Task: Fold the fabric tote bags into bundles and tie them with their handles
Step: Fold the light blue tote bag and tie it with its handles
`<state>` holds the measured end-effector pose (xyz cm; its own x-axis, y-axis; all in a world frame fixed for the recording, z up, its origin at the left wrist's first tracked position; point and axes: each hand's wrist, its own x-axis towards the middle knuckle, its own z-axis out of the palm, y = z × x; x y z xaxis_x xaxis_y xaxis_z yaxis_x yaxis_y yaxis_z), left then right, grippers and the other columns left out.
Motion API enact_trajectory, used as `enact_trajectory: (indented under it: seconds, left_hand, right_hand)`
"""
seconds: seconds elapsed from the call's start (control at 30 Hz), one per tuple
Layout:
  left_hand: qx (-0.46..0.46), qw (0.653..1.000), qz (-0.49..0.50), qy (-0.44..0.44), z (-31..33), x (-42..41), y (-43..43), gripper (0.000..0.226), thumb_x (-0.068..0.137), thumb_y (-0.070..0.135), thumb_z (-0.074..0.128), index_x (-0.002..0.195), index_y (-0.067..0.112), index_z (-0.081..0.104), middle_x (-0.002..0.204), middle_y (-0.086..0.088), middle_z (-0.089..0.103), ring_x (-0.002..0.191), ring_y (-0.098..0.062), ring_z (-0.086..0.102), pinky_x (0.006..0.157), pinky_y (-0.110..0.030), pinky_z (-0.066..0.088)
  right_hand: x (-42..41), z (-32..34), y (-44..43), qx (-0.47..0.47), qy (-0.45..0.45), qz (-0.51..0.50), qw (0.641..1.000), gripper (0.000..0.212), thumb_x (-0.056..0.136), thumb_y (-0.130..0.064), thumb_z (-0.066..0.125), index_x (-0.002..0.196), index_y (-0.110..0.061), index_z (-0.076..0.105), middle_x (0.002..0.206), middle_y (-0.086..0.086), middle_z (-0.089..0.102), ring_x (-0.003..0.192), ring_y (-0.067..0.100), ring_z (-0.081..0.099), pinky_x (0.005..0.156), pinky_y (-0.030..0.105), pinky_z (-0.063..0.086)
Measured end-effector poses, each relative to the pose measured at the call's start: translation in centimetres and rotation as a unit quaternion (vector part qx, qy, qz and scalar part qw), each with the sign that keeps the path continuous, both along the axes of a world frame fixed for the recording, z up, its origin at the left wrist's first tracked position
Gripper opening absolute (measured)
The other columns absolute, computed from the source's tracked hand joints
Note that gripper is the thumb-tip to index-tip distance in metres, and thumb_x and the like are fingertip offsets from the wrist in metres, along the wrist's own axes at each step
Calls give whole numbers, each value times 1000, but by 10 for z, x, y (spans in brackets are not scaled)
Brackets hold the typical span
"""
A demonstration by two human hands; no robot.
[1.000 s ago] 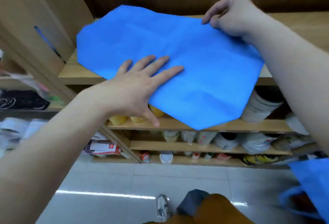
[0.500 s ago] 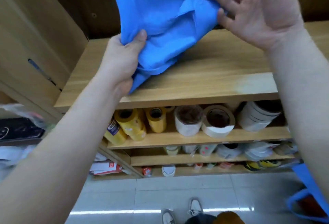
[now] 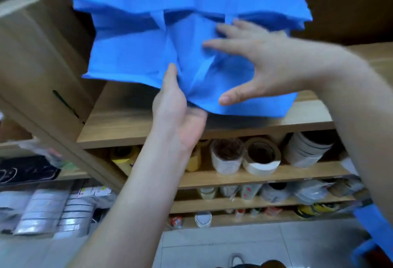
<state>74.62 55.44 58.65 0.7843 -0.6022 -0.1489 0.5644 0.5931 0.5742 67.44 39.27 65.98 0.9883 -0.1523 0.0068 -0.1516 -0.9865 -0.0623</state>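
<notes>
1. You face a wooden shelf top.
2. On the shelf under it you see yellow tape rolls, a beige tape roll and a white stack.
3. Pale floor tiles lie below you.

Shelf top lies bare left of the tote bag — a slanted brown panel closes that side.

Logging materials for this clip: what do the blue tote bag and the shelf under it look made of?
The blue tote bag looks like thin non-woven fabric, matte, keeping sharp creases; its texture is too blurred to confirm. The shelf looks like wood or wood-look laminate, light tan with grain streaks and a smooth low sheen.
</notes>
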Motion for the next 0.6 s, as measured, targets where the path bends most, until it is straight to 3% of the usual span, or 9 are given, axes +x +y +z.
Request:
enact_trajectory:
  seconds: [0.1, 0.2, 0.3, 0.37, 0.4, 0.43, 0.53, 0.57, 0.6]
  left_hand:
    - [160, 973, -131, -103, -10, -12, 31, 39, 97, 36, 52, 130, 16, 57, 119, -11, 69, 105, -32, 68, 92, -49, 54]
    - [308, 903, -228, -194, -8, -12, 66, 47, 83, 44, 57, 117, 12, 65, 101, -17, 74, 80, -23, 74, 65, -25, 61]
    - [360, 865, -144, -317, -7, -8, 88, 28, 76, 33, 64, 92, 13, 75, 85, -12, 75, 58, -13, 66, 49, -16, 52]
    - [325, 873, -43, -362, -4, -1, 99, 14, 72, 21, 70, 85, 18, 76, 79, -8, 74, 58, -13, 64, 50, -17, 50]
    - [316, 852, -5, -417, -4, 4, 105, 16, 72, 21, 73, 87, 23, 77, 83, -5, 75, 66, -14, 65, 56, -19, 51]
    - [344, 789, 13, -509, -4, 11, 109, 22, 72, 28, 76, 95, 29, 76, 93, 1, 74, 80, -14, 65, 66, -22, 52]
    - [566, 388, -70, -724, -16, 34, 116, 75, 69, 65, 71, 136, 36, 53, 141, 9, 51, 128, -17, 43, 105, -40, 40]
    - [600, 329, -110, -721, -21, 38, 116, 80, 73, 64, 68, 144, 36, 43, 151, 9, 40, 137, -18, 34, 112, -43, 32]
    - [606, 332, -123, -713, -24, 40, 115, 74, 81, 55, 67, 146, 36, 39, 154, 9, 35, 142, -18, 30, 115, -41, 29]
  right_hand:
    - [-1, -60, 13, 14, 52, -1, 999, 85, 79, -63, 62, 150, -51, 16, 165, -12, 1, 151, 13, -5, 116, 63, 14]
    - [7, -75, 4, 86, 81, -30, 992, 74, 84, -59, 57, 148, -54, 20, 164, -16, 2, 151, 12, -3, 118, 59, 14]
    - [7, -88, 4, 97, 91, -26, 991, 69, 83, -66, 45, 147, -57, 20, 163, -19, 3, 151, 11, 0, 117, 56, 14]
    - [8, -89, 3, 94, 70, -34, 993, 65, 85, -68, 45, 146, -57, 24, 163, -18, 7, 151, 13, 5, 116, 58, 16]
    - [9, -90, 4, 95, 54, -40, 993, 60, 87, -66, 46, 144, -56, 29, 162, -17, 14, 150, 15, 11, 115, 59, 19]
    - [10, -91, 4, 92, 34, -37, 995, 53, 89, -63, 49, 140, -52, 40, 158, -15, 27, 147, 18, 22, 112, 58, 26]
    - [17, -92, 3, 106, -85, -27, 990, 27, 89, -45, 59, 103, -23, 68, 110, 0, 67, 109, 27, 57, 88, 46, 48]
    - [19, -87, 4, 129, -103, -46, 985, 27, 90, -40, 61, 91, -15, 70, 93, 5, 68, 93, 25, 61, 79, 42, 50]
    - [20, -82, 4, 173, -118, -66, 976, 28, 92, -38, 63, 83, -12, 71, 81, 7, 67, 78, 21, 62, 70, 38, 49]
